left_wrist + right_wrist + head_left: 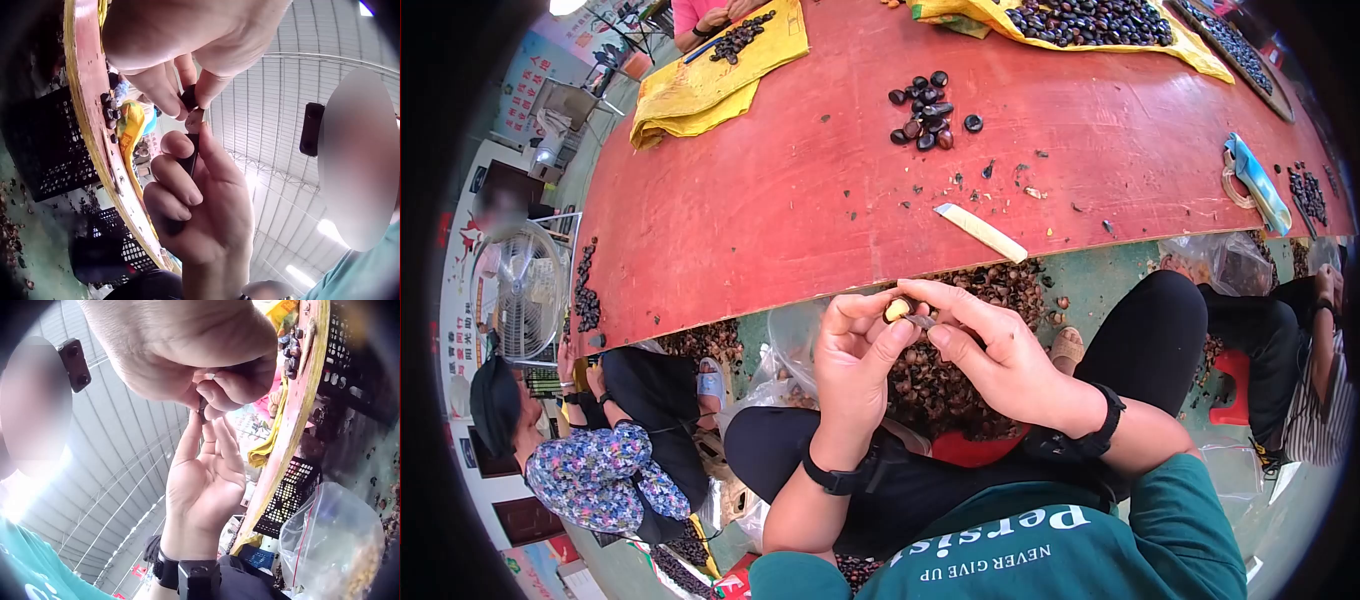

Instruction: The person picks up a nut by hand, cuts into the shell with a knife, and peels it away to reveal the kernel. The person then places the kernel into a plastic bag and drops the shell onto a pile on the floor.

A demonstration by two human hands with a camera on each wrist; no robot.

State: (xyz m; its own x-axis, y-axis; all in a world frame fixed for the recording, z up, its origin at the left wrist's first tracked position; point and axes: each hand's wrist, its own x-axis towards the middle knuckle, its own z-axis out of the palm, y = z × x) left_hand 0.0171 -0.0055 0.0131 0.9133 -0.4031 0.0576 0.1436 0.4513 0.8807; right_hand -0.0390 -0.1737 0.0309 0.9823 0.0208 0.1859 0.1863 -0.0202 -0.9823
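Hands (1000, 365) meet, a part-peeled nut (897, 309) between them.

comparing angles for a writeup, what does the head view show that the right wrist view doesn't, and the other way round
Only the head view shows the fan, the red stool and the pale flesh of the held nut.

Only the right wrist view shows the ribbed roof and black perforated crates.

Both show the left hand and right hand close together, plus the table.
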